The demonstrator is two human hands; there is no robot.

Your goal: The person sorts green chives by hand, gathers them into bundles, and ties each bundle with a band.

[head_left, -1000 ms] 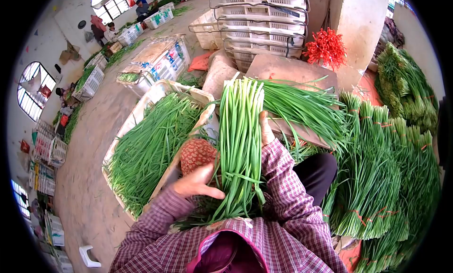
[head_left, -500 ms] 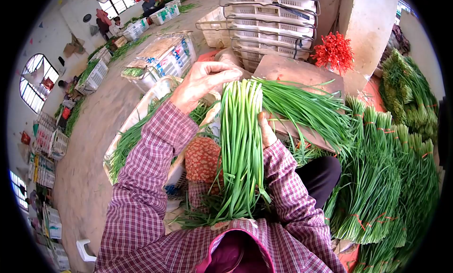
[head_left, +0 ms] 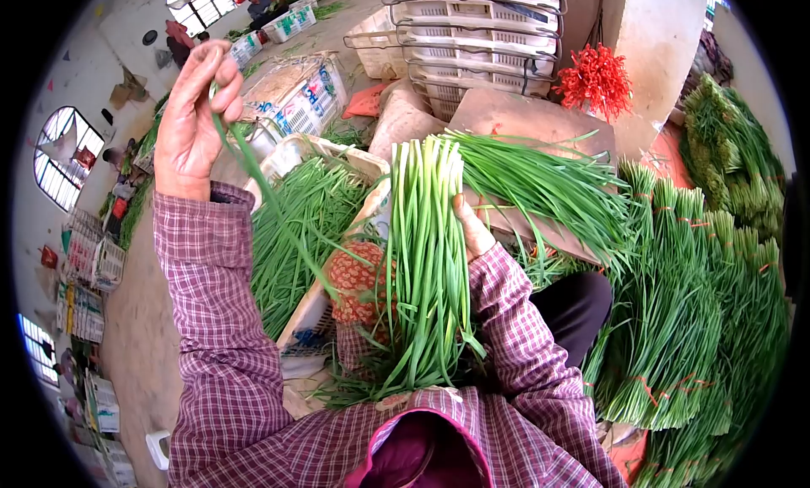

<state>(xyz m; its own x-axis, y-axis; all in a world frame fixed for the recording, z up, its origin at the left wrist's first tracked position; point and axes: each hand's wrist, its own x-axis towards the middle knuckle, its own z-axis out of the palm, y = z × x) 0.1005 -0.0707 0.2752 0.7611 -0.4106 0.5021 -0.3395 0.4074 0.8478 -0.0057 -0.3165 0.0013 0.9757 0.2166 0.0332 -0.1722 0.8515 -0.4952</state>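
My left hand is raised at the upper left, thumb and fingertips pinched on a single garlic chive blade that hangs down to the right. Over my lap stands a thick bunch of garlic chives, pale stem ends up and green leaves down. My right hand grips this bunch from its right side, thumb in front; the other fingers are hidden behind the stems. Beyond it, more loose garlic chives lie across a brown board.
A white plastic crate of chive leaves stands to the left. Tied chive bundles are piled on the right. Stacked crates and red ties are at the back. Other people sit farther off among crates.
My left hand has moved from the top of the bunch up and left, drawing one blade away. My right hand stays on the bunch, which has barely shifted.
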